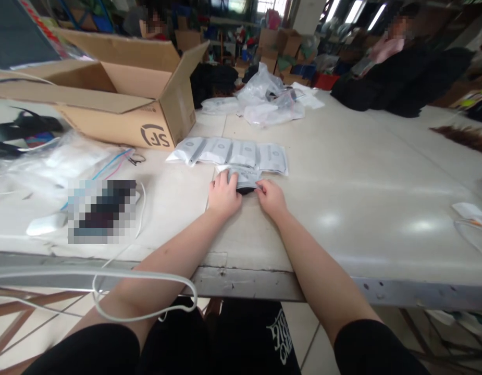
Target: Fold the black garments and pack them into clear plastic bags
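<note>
A small clear plastic pouch (246, 178) with grey print lies on the table before me, and something black (246, 190) shows at its near edge. My left hand (224, 195) grips the pouch's left side, fingers curled over its top and thumb at the near edge. At the right corner, my right hand (271, 197) pinches the edge between thumb and bent fingers. Just beyond, several similar packed pouches (243, 153) lie side by side in a row. What is inside the pouch is mostly hidden.
An open cardboard box (123, 122) stands at the back left. Crumpled plastic bags (264, 99) lie behind the row. A blurred-out dark object (103, 211) and a white cable (143, 208) are at left. Dark fabric (400, 78) is piled far right, near another person.
</note>
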`<state>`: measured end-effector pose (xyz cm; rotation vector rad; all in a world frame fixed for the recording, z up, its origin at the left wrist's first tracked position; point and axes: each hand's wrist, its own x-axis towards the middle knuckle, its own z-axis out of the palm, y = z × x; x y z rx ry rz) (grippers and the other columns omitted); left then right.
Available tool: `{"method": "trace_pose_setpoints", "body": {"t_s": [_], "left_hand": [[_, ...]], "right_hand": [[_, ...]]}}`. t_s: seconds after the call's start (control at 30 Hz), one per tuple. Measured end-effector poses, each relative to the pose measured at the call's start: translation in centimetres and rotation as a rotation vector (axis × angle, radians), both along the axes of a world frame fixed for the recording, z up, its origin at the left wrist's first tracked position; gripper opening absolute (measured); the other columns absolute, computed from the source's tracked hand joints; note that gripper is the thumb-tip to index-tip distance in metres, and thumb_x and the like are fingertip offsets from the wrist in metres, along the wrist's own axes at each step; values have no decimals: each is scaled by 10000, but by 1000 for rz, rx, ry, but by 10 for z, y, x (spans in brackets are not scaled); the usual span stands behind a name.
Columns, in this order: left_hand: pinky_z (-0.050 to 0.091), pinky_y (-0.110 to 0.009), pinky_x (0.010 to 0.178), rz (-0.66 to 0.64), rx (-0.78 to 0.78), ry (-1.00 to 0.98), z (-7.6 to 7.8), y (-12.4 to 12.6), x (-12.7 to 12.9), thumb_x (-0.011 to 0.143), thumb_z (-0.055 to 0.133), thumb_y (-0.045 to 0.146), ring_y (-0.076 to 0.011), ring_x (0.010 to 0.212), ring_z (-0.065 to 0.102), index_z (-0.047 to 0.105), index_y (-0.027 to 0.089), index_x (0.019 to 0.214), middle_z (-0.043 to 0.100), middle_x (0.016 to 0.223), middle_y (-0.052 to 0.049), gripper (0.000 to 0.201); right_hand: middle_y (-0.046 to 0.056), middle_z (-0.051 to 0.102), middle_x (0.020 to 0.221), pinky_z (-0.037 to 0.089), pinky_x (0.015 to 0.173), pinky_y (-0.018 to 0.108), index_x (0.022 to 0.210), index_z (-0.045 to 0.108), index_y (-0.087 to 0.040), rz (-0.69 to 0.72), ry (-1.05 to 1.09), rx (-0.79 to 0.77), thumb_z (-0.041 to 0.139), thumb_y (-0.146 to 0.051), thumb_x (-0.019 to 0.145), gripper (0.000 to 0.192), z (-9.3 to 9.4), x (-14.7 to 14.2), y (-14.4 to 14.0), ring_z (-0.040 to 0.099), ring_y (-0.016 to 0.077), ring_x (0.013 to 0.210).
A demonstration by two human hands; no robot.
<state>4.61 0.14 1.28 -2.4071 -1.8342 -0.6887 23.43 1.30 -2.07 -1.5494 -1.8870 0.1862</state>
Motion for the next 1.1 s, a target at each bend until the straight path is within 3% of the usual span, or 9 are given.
{"method": "trace_pose_setpoints", "body": {"t_s": [0.17,0.3,0.57,0.67,0.73,0.83,0.9,1.0,1.1], "left_hand": [[437,-487,1004,18,-59,44,0,-2,1,841,568,328,-363,1347,424,301,243,1533,352,1546,-168,747],[484,-466,964,21,-66,10,-2,4,-3,878,558,342,-346,1295,489,359,269,1509,395,1523,-154,666],[495,-422,938,34,-115,-85,-2,21,-27,930,488,291,-300,1152,629,353,210,1507,598,1385,-130,598],[423,-480,1037,25,-50,14,3,16,-31,943,434,250,-313,1282,548,423,189,1476,532,1464,-146,537],[347,-525,1104,25,12,72,6,9,-28,927,419,206,-334,1392,434,371,144,1512,458,1518,-178,591],[235,-513,1186,-126,90,128,6,-1,-20,892,480,239,-330,1491,269,283,137,1559,289,1613,-177,702],[209,-478,1210,-216,87,131,1,-3,-16,895,517,360,-317,1500,251,310,147,1552,265,1624,-168,721],[183,-500,1219,-210,60,121,-11,-1,-15,899,508,519,-328,1494,264,364,148,1533,326,1597,-174,748],[155,-524,1221,-228,63,138,-21,3,-19,889,526,557,-334,1511,213,341,179,1547,282,1617,-161,781]], "right_hand": [[37,573,826,446,732,332,978,694,-202,8,70,25,569,-225,851,180,-2,-1,2,528,206,752],[38,569,844,484,795,362,934,681,-209,18,148,51,613,-261,823,140,-3,-1,4,560,219,806],[115,543,1152,517,930,440,1207,617,-212,-13,223,123,699,-323,783,446,-5,-5,2,583,276,1070],[107,555,1184,530,926,414,1203,657,-235,97,222,113,649,-328,847,368,-5,-6,0,604,250,1064],[97,591,1163,529,935,401,1172,696,-245,173,213,107,608,-323,887,309,-6,-7,0,617,236,1054],[96,636,1107,524,943,395,1152,728,-239,250,175,105,586,-312,907,293,-7,-8,1,626,229,1030],[96,645,1098,520,944,398,1153,736,-244,278,143,108,587,-305,906,295,-6,-9,0,621,226,1012],[90,652,1119,494,974,435,1149,742,-267,281,87,113,630,-341,884,297,-1,-11,-4,597,242,1027],[89,643,1190,460,1012,471,1145,743,-276,248,69,126,633,-393,888,302,3,-12,-6,568,266,1082]]}}
